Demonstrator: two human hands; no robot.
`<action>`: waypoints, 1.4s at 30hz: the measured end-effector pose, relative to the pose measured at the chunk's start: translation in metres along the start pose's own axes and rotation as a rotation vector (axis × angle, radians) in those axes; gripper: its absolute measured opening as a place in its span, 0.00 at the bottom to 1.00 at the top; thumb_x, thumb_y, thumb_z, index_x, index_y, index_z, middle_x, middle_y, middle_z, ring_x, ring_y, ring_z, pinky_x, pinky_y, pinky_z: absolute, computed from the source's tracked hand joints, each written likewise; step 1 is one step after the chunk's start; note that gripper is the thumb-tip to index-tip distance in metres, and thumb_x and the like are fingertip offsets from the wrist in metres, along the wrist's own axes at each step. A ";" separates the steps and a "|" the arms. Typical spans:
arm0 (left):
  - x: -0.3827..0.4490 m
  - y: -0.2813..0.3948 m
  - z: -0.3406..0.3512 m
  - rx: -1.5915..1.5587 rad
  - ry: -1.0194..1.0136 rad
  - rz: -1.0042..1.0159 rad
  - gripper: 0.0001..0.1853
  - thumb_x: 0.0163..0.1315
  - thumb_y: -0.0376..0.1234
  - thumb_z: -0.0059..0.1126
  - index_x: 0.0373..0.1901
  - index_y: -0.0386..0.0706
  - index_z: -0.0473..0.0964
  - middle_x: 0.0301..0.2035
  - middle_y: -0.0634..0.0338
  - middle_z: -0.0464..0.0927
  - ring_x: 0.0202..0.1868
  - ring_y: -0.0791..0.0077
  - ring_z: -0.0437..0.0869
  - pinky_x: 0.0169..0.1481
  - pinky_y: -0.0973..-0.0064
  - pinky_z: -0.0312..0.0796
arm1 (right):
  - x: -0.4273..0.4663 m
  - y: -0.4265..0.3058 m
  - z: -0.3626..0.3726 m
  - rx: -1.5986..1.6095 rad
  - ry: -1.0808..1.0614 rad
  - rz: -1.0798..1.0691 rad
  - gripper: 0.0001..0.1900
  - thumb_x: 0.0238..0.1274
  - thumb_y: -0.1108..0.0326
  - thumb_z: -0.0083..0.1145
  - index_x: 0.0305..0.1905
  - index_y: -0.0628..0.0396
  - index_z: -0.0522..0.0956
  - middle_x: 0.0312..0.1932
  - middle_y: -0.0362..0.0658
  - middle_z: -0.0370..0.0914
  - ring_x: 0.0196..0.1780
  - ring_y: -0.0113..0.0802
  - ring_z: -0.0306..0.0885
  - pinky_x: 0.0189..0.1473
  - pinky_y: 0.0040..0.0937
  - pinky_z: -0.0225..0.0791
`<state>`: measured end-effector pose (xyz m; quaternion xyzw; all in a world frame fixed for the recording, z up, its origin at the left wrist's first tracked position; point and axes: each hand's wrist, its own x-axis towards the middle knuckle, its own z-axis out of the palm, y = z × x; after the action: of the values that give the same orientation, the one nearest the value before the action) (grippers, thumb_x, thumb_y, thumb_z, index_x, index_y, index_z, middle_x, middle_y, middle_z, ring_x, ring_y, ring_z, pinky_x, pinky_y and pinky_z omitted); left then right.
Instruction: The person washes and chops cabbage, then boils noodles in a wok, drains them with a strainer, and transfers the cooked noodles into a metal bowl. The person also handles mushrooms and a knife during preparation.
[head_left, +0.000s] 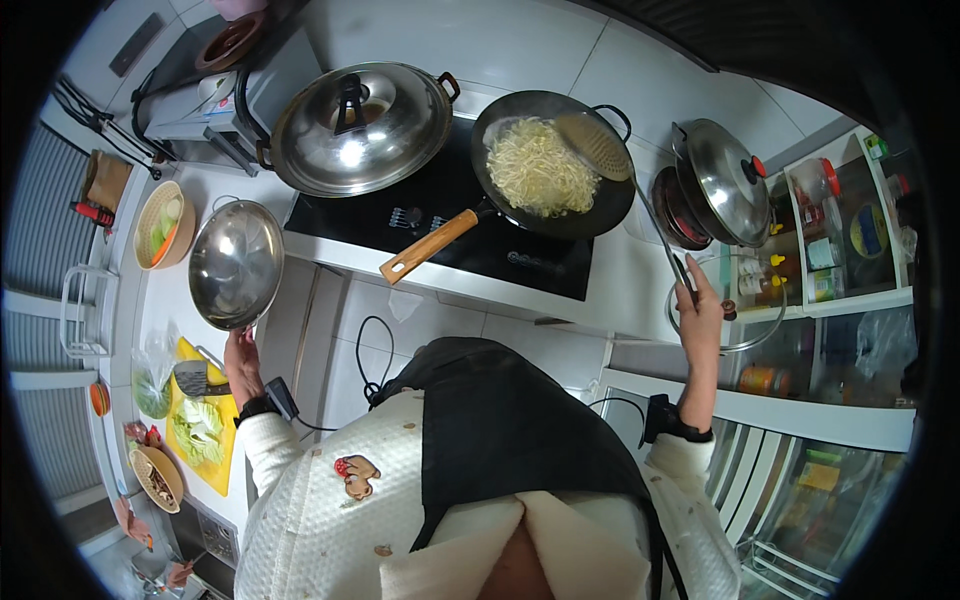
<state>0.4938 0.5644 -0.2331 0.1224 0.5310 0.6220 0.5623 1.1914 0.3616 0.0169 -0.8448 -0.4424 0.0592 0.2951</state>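
Observation:
My left hand (243, 363) grips the rim of a round stainless steel bowl (235, 264), tilted over the left counter. My right hand (699, 304) holds the handle of a skimmer (594, 146), whose perforated head lies over the right side of a dark wok (517, 107). Bean sprouts (541, 169) lie in the wok, with a little haze over them. The wok's wooden handle (429, 246) points towards me. A glass lid (782, 300) with a steel rim stands beside my right hand; whether they touch is unclear.
A large lidded pan (361, 135) stands on the left of the black hob (330, 219). Left of me are a basket with vegetables (165, 225) and a cleaver (196, 379) by cut cabbage on a yellow board (222, 477). A lidded pot (724, 184) and a shelf of jars are at right.

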 end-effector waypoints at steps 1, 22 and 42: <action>-0.008 0.004 -0.001 0.000 -0.005 0.026 0.11 0.59 0.26 0.54 0.44 0.33 0.73 0.39 0.59 0.78 0.40 0.74 0.78 0.44 0.85 0.72 | 0.003 0.003 0.005 0.078 -0.029 0.097 0.21 0.62 0.71 0.51 0.61 0.50 0.71 0.26 0.46 0.75 0.25 0.31 0.71 0.33 0.29 0.67; -0.163 0.059 0.150 0.192 -0.140 0.210 0.06 0.62 0.34 0.59 0.35 0.43 0.73 0.34 0.62 0.80 0.36 0.81 0.80 0.39 0.89 0.69 | 0.002 -0.007 0.047 0.735 -0.488 0.728 0.22 0.69 0.61 0.43 0.67 0.41 0.63 0.24 0.39 0.66 0.16 0.20 0.54 0.15 0.17 0.49; -0.175 0.036 0.323 0.320 -0.518 -0.103 0.03 0.62 0.25 0.53 0.30 0.39 0.70 0.31 0.60 0.77 0.40 0.70 0.83 0.44 0.83 0.77 | -0.015 0.010 0.094 1.484 -0.616 0.922 0.21 0.69 0.61 0.47 0.65 0.34 0.65 0.21 0.33 0.60 0.15 0.12 0.49 0.14 0.10 0.40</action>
<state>0.7744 0.5953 0.0051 0.3368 0.4667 0.4492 0.6834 1.1559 0.3873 -0.0683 -0.4790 0.0297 0.6607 0.5772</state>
